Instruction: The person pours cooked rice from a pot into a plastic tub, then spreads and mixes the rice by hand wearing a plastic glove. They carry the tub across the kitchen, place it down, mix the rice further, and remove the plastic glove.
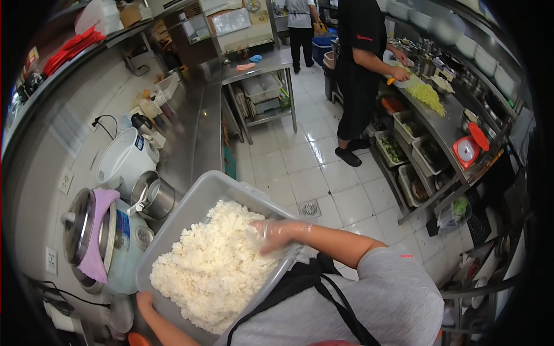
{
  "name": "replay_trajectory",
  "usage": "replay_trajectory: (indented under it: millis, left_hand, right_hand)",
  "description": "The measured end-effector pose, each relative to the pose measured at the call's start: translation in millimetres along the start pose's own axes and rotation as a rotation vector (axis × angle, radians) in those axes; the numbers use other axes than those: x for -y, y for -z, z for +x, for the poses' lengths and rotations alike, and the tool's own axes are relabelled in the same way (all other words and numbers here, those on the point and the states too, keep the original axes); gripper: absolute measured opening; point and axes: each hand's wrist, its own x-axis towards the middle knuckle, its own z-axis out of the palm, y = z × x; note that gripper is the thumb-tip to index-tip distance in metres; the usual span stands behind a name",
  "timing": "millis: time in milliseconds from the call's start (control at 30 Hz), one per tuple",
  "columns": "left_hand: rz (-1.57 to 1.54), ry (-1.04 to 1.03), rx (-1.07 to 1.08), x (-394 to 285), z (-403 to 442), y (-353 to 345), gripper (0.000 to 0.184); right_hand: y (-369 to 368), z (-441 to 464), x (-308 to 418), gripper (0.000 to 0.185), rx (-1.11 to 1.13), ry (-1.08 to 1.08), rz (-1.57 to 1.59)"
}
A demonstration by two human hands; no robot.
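Observation:
A large grey plastic tub (202, 187) holds a big mound of white cooked rice (213, 259). My right hand (270, 235), in a clear plastic glove, touches the upper right side of the mound; motion blurs it and its fingertips are partly sunk in the rice, so its grip is unclear. At the tub's lower left edge is my left hand (144, 301), seen only in part, with its fingers hidden behind the rim.
Left of the tub stand a steel pot (153, 195), a rice cooker (118, 242) with a pink cloth (98, 248) and a white tub (124, 158). A person in black (360, 69) cuts pale green vegetables (424, 95) at the right counter; another person (300, 29) stands farther back.

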Motion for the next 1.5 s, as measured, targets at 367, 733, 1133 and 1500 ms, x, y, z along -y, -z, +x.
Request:
replay_trajectory:
  millis: [367, 733, 1133, 1500]
  left_hand:
    - [-0.449, 0.136, -0.395, -71.0, -92.2, 28.3, 0.048]
    - [-0.479, 0.188, -0.287, -71.9, -100.1, 33.5, 0.050]
    - [-0.418, 0.141, -0.364, -50.5, -53.2, 18.1, 0.046]
    - [-0.476, 0.077, -0.348, -52.6, -72.2, 27.1, 0.055]
  right_hand:
    - [-4.7, 21.3, 93.9, 0.099, 0.411, -0.008, -0.717]
    - [-17.1, 74.1, 34.9, 0.040, -0.068, 0.007, -0.090]
    - [15.0, 121.3, 26.9, 0.056, 0.002, -0.316, 0.031]
    - [2.8, 137.2, -2.4, 0.060, -0.041, -0.236, 0.603]
